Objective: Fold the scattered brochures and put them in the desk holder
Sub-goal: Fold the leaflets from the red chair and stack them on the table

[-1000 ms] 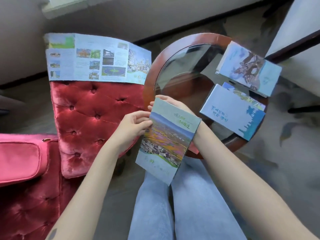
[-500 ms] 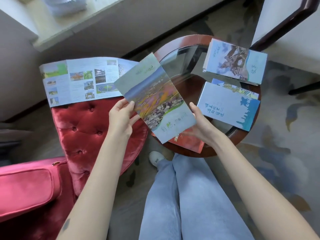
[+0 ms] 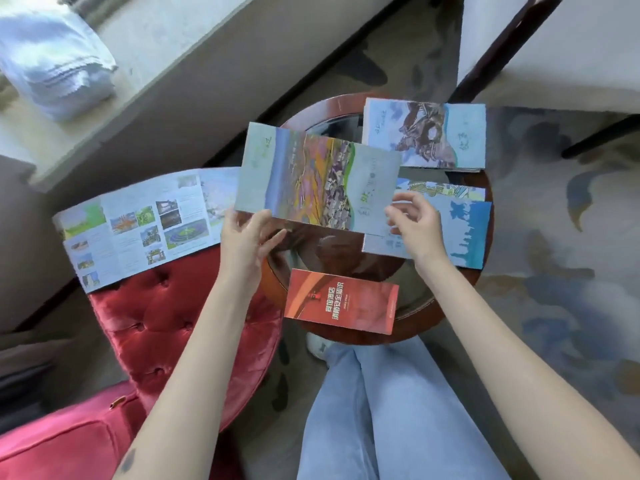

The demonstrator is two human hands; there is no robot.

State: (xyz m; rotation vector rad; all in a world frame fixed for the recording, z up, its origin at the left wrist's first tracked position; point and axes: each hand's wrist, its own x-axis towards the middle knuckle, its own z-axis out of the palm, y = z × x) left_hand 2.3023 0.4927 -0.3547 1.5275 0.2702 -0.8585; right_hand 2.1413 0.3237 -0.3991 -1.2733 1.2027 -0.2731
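Step in hand, by judgement: a folded brochure is being laid among the others already folded. One sheet is left to fold, and no desk holder shows anywhere in the frame. Red tufted chair [image 3: 166, 323], lower left. Round glass-topped surface [image 3: 304, 110] with a wood rim, centre to upper right. Unfolded brochure [image 3: 138, 230], spread full length across the chair's back, left of centre; the one item plainly not yet folded. Landscape brochure [image 3: 311, 178], folded, upper centre, held over the surface's left part with its left end past the rim. Statue brochure [image 3: 426, 133], folded, upper right on the surface. Skyline brochure [image 3: 460, 233], folded, right of centre, lying over another of which only a strip shows. Red brochure [image 3: 341, 301], folded, lower centre, by the near rim. Left hand [image 3: 244, 237], centre: fingers closed on the landscape brochure's lower left edge. Right hand [image 3: 415, 223], right of centre: fingers loosely curled and apart at that brochure's lower right corner; contact with the paper cannot be told. Next move probably calls for releasing this brochure flat, then reaching left for the unfolded sheet.
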